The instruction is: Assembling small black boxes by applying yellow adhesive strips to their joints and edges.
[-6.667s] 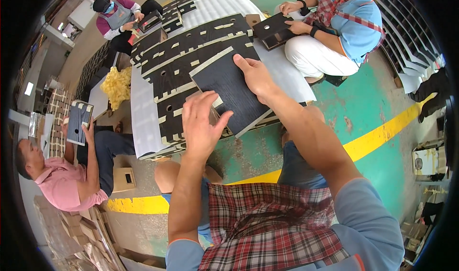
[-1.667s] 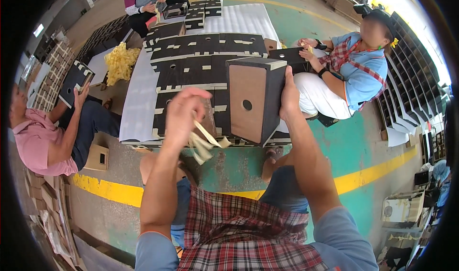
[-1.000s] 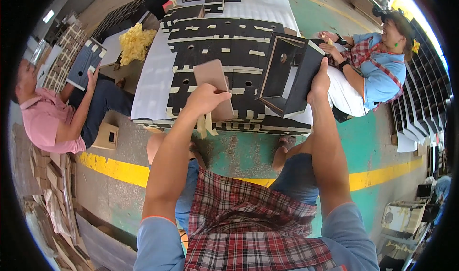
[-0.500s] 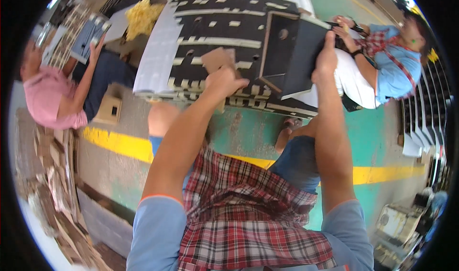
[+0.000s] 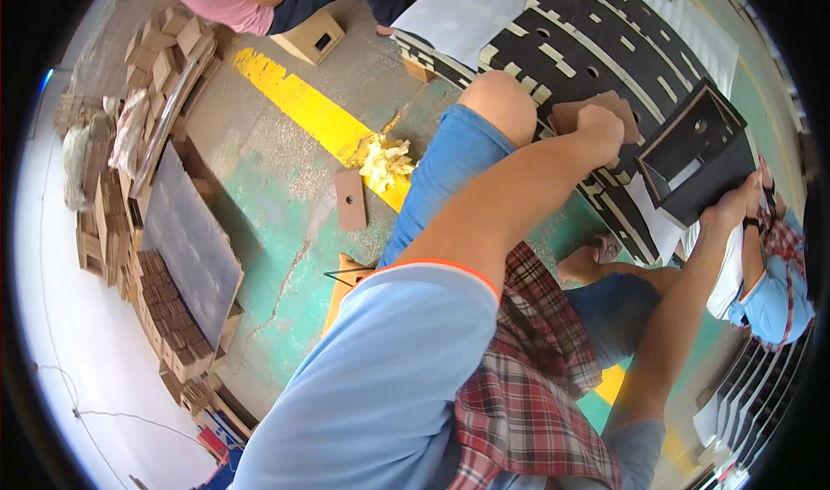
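In the head view, a brown panel (image 5: pixel 617 105) is pinched in the left hand (image 5: pixel 601 130) at 2 o'clock. A hollow black box (image 5: pixel 724 166) is gripped at its lower edge by the right hand (image 5: pixel 731 205), toward 3 o'clock. Taped black boxes (image 5: pixel 575 58) are ranged around 1 o'clock; crumpled yellow strips (image 5: pixel 386 163) are seen at 11.

The floor (image 5: pixel 268 257), worn green and bare grey, is crossed by a yellow stripe (image 5: pixel 298 110). Crumpled yellow tape (image 5: pixel 386 163) is heaped on the stripe, and a brown panel (image 5: pixel 351 216) with a round hole is laid flat just beside it. A pale box (image 5: pixel 296 41) with a dark rectangular opening is set farther off. Black boxes (image 5: pixel 596 42) marked with pale strips are packed in rows, edged at one end by a white sheet (image 5: pixel 467 10).
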